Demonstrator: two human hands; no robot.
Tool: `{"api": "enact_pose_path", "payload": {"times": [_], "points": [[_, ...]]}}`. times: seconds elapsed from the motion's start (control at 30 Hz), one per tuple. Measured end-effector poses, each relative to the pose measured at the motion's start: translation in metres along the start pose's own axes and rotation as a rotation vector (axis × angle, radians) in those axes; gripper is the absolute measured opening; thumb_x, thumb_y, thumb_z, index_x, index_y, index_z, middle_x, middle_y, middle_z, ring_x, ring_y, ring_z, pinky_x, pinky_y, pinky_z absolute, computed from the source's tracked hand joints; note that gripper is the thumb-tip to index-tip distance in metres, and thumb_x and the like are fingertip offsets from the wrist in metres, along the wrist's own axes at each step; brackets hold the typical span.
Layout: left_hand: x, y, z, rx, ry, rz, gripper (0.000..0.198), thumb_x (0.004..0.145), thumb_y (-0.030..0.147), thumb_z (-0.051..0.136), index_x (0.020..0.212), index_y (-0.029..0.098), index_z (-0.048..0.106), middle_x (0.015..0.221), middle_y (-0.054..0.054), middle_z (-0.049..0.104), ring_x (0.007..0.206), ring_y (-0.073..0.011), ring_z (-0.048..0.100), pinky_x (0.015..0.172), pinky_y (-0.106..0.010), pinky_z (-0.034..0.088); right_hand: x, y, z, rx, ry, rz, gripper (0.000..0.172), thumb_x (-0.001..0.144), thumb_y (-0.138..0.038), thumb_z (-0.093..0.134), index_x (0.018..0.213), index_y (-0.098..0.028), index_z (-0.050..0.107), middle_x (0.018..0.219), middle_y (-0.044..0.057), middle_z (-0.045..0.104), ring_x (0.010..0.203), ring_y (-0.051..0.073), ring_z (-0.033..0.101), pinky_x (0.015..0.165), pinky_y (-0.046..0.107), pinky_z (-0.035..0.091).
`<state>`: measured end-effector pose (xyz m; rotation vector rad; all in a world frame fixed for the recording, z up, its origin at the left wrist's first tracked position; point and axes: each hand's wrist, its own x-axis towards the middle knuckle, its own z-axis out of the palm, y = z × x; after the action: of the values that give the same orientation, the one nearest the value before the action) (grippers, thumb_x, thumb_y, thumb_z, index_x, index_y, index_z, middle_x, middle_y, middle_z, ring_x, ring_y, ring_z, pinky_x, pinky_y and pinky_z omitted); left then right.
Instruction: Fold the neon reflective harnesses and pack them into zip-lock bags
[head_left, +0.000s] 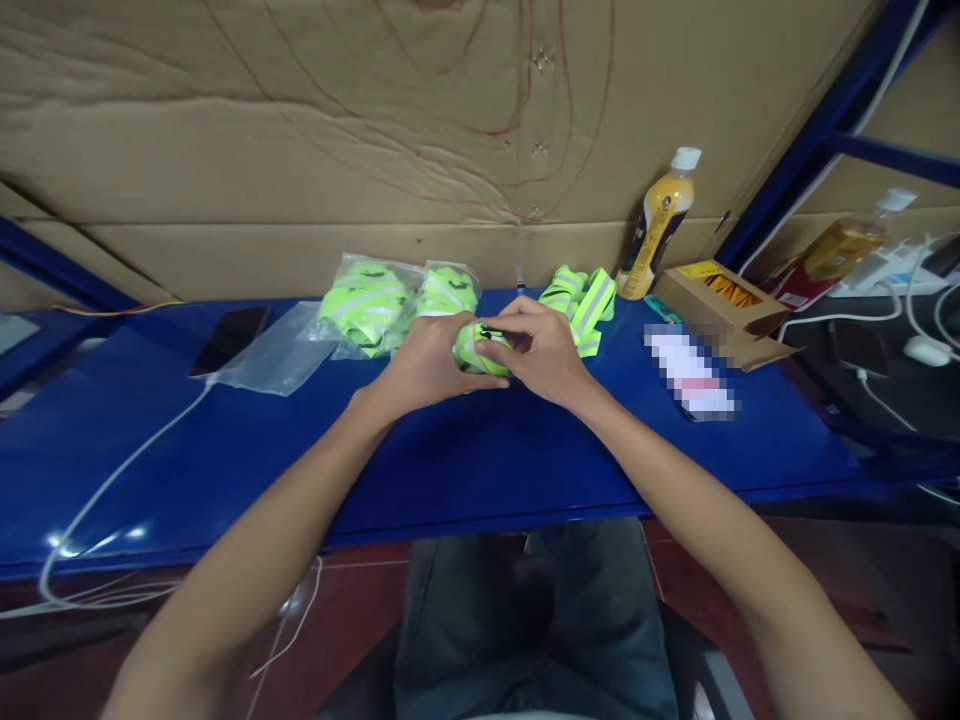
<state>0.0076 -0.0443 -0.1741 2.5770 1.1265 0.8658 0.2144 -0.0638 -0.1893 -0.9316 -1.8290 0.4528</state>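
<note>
We hold a coiled fluorescent yellow-green fabric band (466,345) clamped between our left hand (427,355) and right hand (544,345), above the blue metal desk (487,460), toward its back edge. Near that edge, two clear plastic bags (367,305) already contain similar bands; ours and the loose silver-striped yellow-green band (598,300) are unbagged.

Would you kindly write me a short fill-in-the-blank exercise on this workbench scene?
1. The right hand and the ____ hold the rolled band together.
2. The colour of the tabletop is ____.
3. The bottle just left of the open cardboard box has a ____ cap.

Missing words: left hand; blue; white.
</note>
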Motion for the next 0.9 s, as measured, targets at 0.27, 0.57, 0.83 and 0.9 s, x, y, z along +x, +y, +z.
{"api": "enact_pose_path", "payload": {"times": [0.27,0.57,0.83,0.9], "points": [[0.000,0.004,0.005,0.054,0.011,-0.004,0.065,0.082,0.078,0.079,0.102,0.016,0.072,0.086,-0.009,0.076,0.079,-0.0280,0.072,0.073,-0.034,0.045,-0.004,-0.007,0.007,0.003,0.022,0.074,0.014,0.087,-0.027,0.090,0.098,-0.019,0.089,0.074,-0.002,0.063,0.066,0.012,0.055,0.066,0.029,0.041],[0.006,0.002,-0.017,-0.132,-0.209,-0.040,0.088,0.067,0.064,0.095,0.138,0.020,0.066,0.132,-0.011,0.077,0.119,-0.0374,0.072,0.095,-0.039,0.051,0.007,0.010,0.001,0.185,0.091,0.100,0.025,0.084,-0.042,0.089,0.095,-0.020,0.090,0.081,0.003,0.071,0.066,0.013,0.055,0.064,0.030,0.045],[0.005,0.001,-0.002,-0.318,-0.191,-0.100,0.047,0.075,0.057,0.091,0.095,0.018,0.076,0.086,0.001,0.072,0.081,-0.0203,0.062,0.070,-0.028,0.043,0.006,0.007,-0.002,0.244,0.052,0.152,0.038,0.077,-0.053,0.089,0.081,-0.016,0.082,0.077,0.004,0.074,0.062,0.013,0.059,0.061,0.029,0.046],[0.004,0.002,0.002,-0.418,-0.205,-0.129,0.048,0.075,0.058,0.092,0.095,0.017,0.077,0.087,0.000,0.073,0.079,-0.0193,0.062,0.070,-0.028,0.044,0.006,0.003,-0.002,0.259,0.010,0.185,0.039,0.077,-0.053,0.087,0.075,-0.016,0.078,0.070,0.004,0.072,0.061,0.013,0.059,0.059,0.028,0.044]]}}
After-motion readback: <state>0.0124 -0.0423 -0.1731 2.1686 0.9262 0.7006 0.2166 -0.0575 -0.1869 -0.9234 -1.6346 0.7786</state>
